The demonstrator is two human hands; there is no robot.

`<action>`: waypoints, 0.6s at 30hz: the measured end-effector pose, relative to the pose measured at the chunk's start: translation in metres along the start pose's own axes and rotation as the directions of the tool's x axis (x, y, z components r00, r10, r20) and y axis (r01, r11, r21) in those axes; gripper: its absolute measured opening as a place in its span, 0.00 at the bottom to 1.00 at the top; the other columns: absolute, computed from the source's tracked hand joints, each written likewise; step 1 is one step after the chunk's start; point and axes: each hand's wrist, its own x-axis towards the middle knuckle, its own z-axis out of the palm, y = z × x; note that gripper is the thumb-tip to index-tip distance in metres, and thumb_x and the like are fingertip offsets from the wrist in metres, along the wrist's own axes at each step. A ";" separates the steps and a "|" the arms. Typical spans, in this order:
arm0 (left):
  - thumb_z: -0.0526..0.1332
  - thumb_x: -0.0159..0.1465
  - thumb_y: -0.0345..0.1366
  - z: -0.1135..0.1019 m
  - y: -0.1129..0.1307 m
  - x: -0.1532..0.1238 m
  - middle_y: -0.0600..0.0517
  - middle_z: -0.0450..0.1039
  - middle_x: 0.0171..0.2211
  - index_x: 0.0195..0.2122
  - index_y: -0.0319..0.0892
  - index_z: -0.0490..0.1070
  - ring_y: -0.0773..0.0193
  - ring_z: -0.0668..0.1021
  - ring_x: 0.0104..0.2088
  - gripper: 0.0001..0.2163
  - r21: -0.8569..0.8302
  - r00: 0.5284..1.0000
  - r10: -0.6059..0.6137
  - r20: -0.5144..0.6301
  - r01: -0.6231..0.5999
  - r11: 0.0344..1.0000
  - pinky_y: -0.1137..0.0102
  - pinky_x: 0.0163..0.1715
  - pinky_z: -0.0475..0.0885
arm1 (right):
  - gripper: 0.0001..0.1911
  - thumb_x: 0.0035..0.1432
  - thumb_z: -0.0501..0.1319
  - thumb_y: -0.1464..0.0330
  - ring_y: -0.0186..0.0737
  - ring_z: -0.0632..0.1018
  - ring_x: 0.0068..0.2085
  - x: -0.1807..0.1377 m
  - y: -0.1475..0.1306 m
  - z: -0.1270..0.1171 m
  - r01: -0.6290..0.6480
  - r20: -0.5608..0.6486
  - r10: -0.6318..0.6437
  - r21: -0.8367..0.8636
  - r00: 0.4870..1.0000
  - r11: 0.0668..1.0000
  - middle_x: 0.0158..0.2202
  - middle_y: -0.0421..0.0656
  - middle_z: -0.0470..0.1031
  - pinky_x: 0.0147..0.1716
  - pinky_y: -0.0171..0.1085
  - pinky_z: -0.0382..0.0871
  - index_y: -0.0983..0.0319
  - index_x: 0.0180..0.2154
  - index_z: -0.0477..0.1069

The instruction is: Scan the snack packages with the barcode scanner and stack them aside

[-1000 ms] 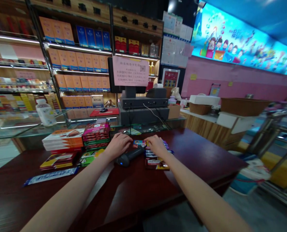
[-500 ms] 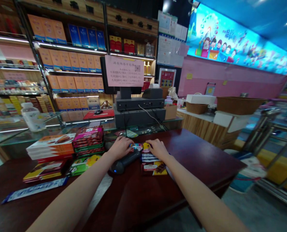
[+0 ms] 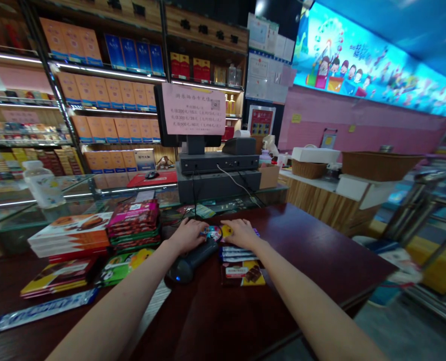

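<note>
My left hand (image 3: 188,235) has its fingers closed on the left end of a small colourful packet (image 3: 212,232), blue and pink. My right hand (image 3: 241,233) curls over the yellow right end of the same bright packaging. Whether it is one packet or two, I cannot tell. Just below my right hand lie several blue-and-white wrapped bars (image 3: 236,254) and a chocolate bar (image 3: 242,273) in a brown and yellow wrapper. A black handheld barcode scanner (image 3: 191,263) rests on the dark table under my left wrist.
Stacked white-orange boxes (image 3: 72,233), pink and green snack packs (image 3: 135,220), a green pouch (image 3: 123,265) and a long blue-white bar (image 3: 42,311) lie on the left. Behind stand a cash register (image 3: 219,175) and a clear bottle (image 3: 42,185) on the glass counter.
The view has shifted slightly, so the table items sit a little lower. My right hand has moved slightly left over the packet; my left hand still holds its end.
</note>
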 end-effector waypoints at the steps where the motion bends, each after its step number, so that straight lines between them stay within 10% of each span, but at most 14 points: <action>1: 0.59 0.62 0.37 0.001 -0.001 0.000 0.45 0.75 0.55 0.54 0.48 0.70 0.49 0.74 0.56 0.18 0.003 1.000 -0.001 -0.008 0.001 1.000 0.46 0.60 0.59 | 0.33 0.55 0.63 0.60 0.51 0.70 0.59 0.001 -0.001 -0.002 0.002 -0.009 -0.002 -0.004 1.000 1.000 0.57 0.48 0.73 0.58 0.49 0.53 0.53 0.63 0.63; 18: 0.59 0.60 0.34 -0.010 0.002 -0.007 0.43 0.72 0.58 0.59 0.46 0.65 0.49 0.72 0.59 0.24 0.015 0.997 -0.061 -0.037 0.061 0.998 0.47 0.61 0.59 | 0.37 0.52 0.63 0.67 0.51 0.69 0.58 -0.012 0.024 -0.050 -0.048 -0.109 0.041 -0.058 0.993 0.997 0.57 0.50 0.69 0.58 0.50 0.52 0.56 0.64 0.60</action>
